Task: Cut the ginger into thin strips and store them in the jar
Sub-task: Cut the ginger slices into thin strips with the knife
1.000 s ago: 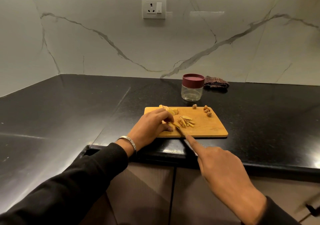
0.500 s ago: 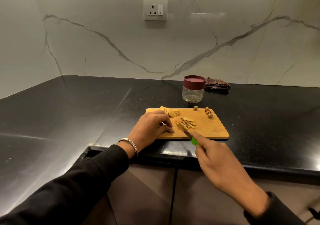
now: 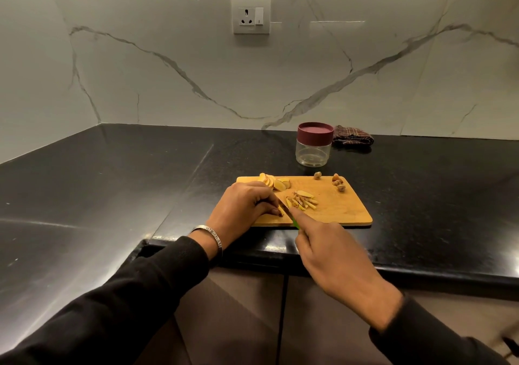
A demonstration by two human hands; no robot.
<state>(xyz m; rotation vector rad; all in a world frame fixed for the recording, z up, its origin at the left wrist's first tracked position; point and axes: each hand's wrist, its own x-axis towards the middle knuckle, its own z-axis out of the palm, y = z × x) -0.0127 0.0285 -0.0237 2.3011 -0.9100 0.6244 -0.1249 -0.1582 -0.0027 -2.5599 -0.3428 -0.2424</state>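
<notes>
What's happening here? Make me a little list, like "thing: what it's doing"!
left hand: holds a small ginger piece down on the board
right hand: grips the knife, forefinger along its top
knife: green handle, blade at the held piece
cutting board: wooden, on the black counter
ginger strips: small pile mid-board
ginger slices: fanned at the board's far left
jar: behind the board, maroon lid on, looks empty
cloth: right of the jar
</notes>
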